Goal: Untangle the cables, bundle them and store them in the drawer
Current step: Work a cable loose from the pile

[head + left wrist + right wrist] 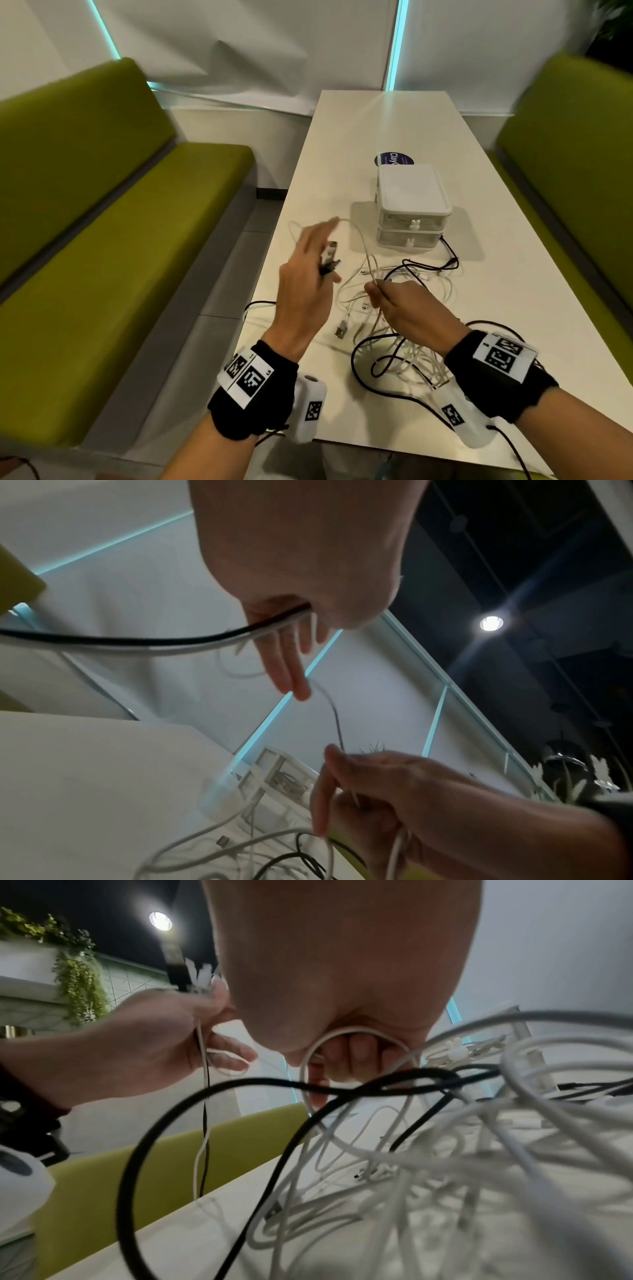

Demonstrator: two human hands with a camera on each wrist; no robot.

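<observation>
Left hand point(303, 274) grips cable plugs point(89, 255); right hand point(407, 311) pinches a white cable point(359, 240). Tangled cables point(404, 356) cover the tabletop point(496, 308) beneath both hands. Drawer box point(412, 205) stands beyond, shut.

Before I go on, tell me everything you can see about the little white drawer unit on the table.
The drawer unit is a small white plastic box with a flat lid-like top and two stacked, see-through drawers, each with a small white rabbit-shaped knob. Both drawers look closed; the upper one seems to hold coiled cables already. It stands upright on the white table, beyond the cable tangle, partly covering a dark blue round sticker. A black cable runs by its right base. Neither hand touches it.
</observation>
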